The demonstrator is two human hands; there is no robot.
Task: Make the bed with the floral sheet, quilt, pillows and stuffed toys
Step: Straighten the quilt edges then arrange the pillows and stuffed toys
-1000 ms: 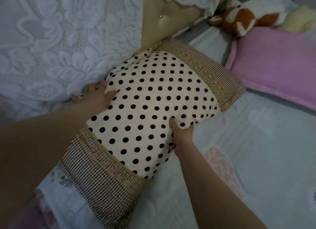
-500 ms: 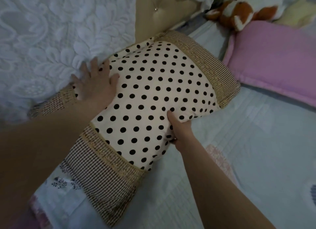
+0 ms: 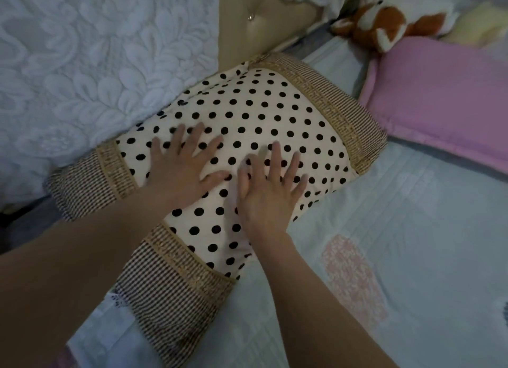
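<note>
Polka-dot pillow (image 3: pixel 247 114): lying flat on the pale quilted cover (image 3: pixel 412 216), far edge butting against the tan headboard (image 3: pixel 247 29) and the white lace throw (image 3: pixel 96 51). Pressing down on its dotted top now with both palms, left hand (image 3: pixel 178 172) spread-fingered and right hand (image 3: pixel 268 194) just beside it, fingers splayed too, no longer pinching the near edge as a second ago. Probably finishing the placing and moving into patting flat, leaving the pink pillow (image 3: pixel 439 100) and brown-and-white stuffed toy (image 3: pixel 384 23) at far right still awaiting arranging.
</note>
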